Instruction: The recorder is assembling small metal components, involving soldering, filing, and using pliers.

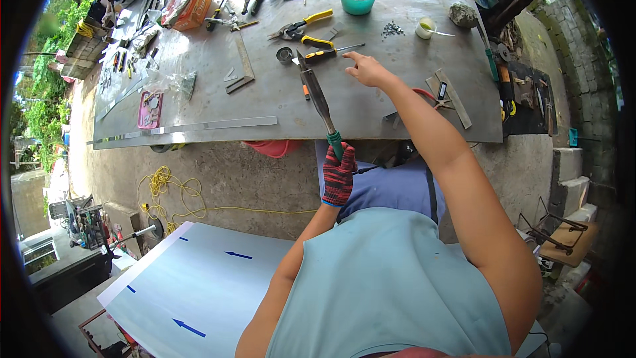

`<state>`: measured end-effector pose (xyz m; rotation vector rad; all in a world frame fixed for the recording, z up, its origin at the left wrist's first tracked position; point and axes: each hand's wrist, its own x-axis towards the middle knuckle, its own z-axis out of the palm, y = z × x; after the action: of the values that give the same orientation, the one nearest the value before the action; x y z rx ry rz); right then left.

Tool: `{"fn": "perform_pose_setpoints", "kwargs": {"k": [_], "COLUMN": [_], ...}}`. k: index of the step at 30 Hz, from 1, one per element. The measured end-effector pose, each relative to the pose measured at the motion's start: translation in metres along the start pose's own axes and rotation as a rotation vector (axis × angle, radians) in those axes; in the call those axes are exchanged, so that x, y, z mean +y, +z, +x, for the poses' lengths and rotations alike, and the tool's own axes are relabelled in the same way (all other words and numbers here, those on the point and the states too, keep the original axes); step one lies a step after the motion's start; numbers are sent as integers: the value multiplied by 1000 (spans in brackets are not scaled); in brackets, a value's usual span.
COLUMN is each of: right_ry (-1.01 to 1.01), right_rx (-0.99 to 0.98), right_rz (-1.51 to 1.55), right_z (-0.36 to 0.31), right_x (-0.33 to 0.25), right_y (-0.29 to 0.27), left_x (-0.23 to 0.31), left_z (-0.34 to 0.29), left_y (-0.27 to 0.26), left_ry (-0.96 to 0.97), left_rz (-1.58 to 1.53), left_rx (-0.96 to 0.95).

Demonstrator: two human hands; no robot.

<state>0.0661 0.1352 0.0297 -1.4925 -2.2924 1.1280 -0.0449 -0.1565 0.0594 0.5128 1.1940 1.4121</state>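
My left hand (338,180), in a red and black knit glove, is closed around the green grip of a long dark metal hand tool (318,101). Its narrow tip points up and away over the steel table (218,109). My bare right hand (366,69) reaches across from the right with the index finger stretched out and nothing held. The fingertip is close to a screwdriver (322,54) with a yellow and black handle. Beside it lie a yellow-handled tool (317,41), a dark tape roll (284,55) and, farther off, yellow-handled snips (301,24).
Farther back stand a green bowl (358,5) and a small white cup (424,28) near scattered screws (393,29). A metal square (244,66), pink tray (151,110) and long metal strip (199,131) lie left. A blue-white sheet (218,285) and yellow cord (162,189) are behind the table edge.
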Motion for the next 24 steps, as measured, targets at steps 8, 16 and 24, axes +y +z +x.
{"fn": "perform_pose_setpoints", "kwargs": {"k": [8, 16, 24], "right_ry": [97, 188, 644], "right_rx": [105, 37, 211], "right_rz": [-163, -70, -5], "right_z": [59, 49, 43], "right_x": [-13, -11, -53], "right_y": [58, 36, 49], "left_x": [-7, -4, -3], "left_z": [1, 11, 9], "left_y": [-23, -21, -8], "left_ry": [-54, -70, -73], "left_rz": [-58, -68, -35], "left_rx": [85, 36, 33]}}
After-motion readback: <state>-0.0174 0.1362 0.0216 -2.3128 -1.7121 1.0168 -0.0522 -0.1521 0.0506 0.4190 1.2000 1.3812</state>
